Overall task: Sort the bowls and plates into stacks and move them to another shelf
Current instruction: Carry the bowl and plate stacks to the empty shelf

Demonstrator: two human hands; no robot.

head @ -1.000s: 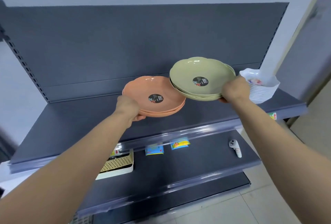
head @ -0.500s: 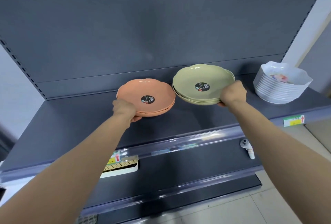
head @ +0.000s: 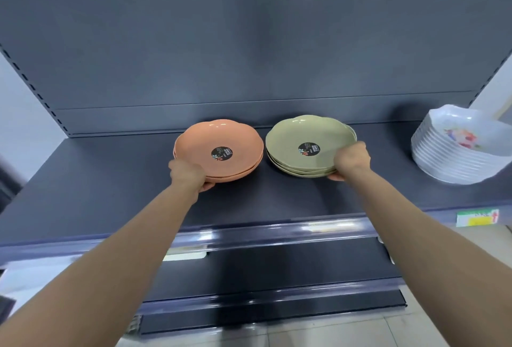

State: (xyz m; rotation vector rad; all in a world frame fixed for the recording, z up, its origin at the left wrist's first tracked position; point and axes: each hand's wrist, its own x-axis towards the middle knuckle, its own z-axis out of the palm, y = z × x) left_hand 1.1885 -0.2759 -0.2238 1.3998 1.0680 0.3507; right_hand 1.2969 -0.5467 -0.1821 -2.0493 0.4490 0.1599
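While left hand [head: 186, 174] grips orange plate stack [head: 219, 149] and right hand [head: 351, 158] green plate stack [head: 310, 144] low over top shelf [head: 110, 185], we flag risk: one-sided rim grip, stacks could tilt, slide apart.

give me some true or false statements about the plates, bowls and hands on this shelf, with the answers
1. The left hand grips the orange plate stack. True.
2. The right hand holds the white bowls. False: it grips the green plate stack; the white bowls stand apart at the shelf's right end.
3. The green stack sits on top of the orange stack. False: they are side by side, with a gap between.
4. Each top plate has a dark round sticker in its middle. True.
5. The orange stack is to the right of the green one. False: it is to the left.
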